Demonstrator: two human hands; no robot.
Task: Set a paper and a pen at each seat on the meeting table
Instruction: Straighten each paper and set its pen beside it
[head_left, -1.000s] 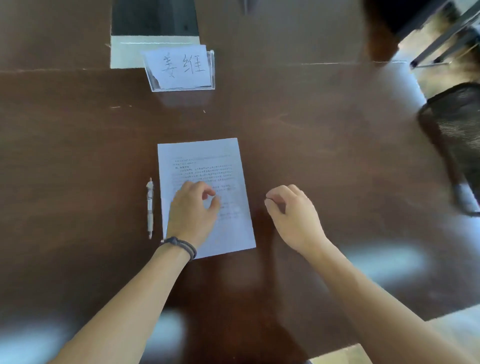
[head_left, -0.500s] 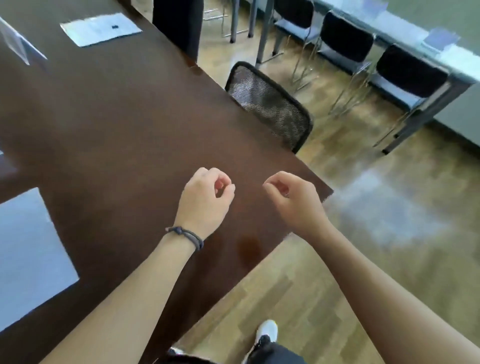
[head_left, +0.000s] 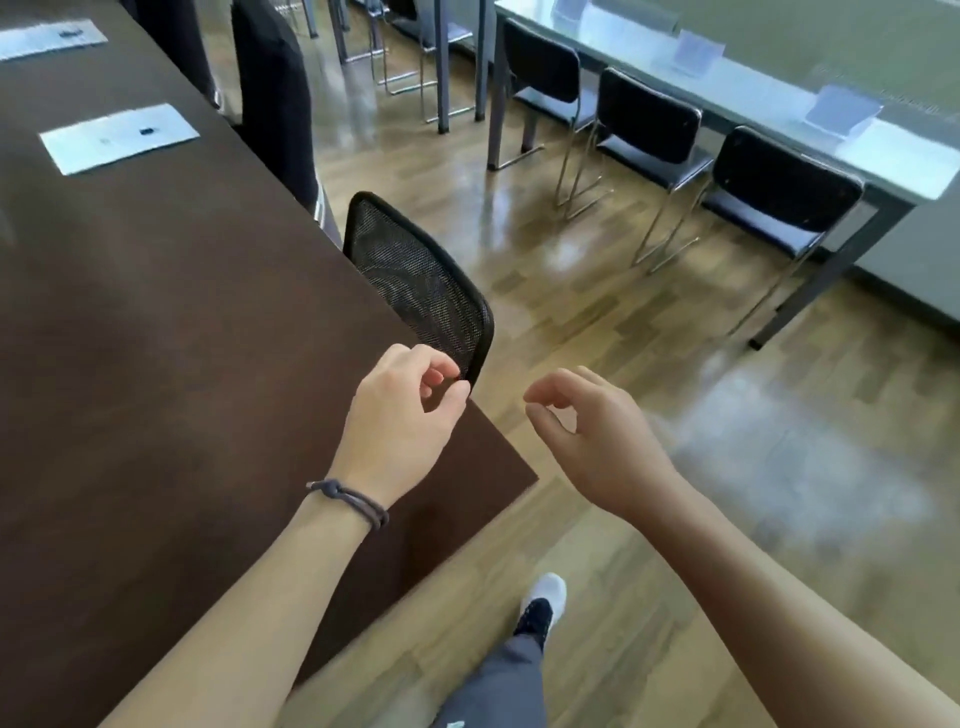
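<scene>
The dark brown meeting table (head_left: 156, 364) fills the left half of the view. A white paper (head_left: 119, 136) lies on it at the upper left, with a small dark mark on it, and a second paper (head_left: 49, 37) lies farther back. No pen is clearly visible. My left hand (head_left: 402, 421), with a dark cord on its wrist, hovers over the table's near corner, fingers loosely curled and holding nothing. My right hand (head_left: 592, 431) hangs past the table edge over the floor, its fingers also loosely curled and empty.
A black mesh chair (head_left: 421, 291) stands pushed against the table's right edge, with a taller dark chair back (head_left: 275, 98) behind it. Across a wooden floor (head_left: 675, 467) stands a grey table (head_left: 779, 98) with name cards and several black chairs. My leg and white shoe (head_left: 540, 605) are below.
My view swung right from the seat with the paper, pen and name card to the table's corner. Both hands left the paper and now hang empty, the right one over the floor.
</scene>
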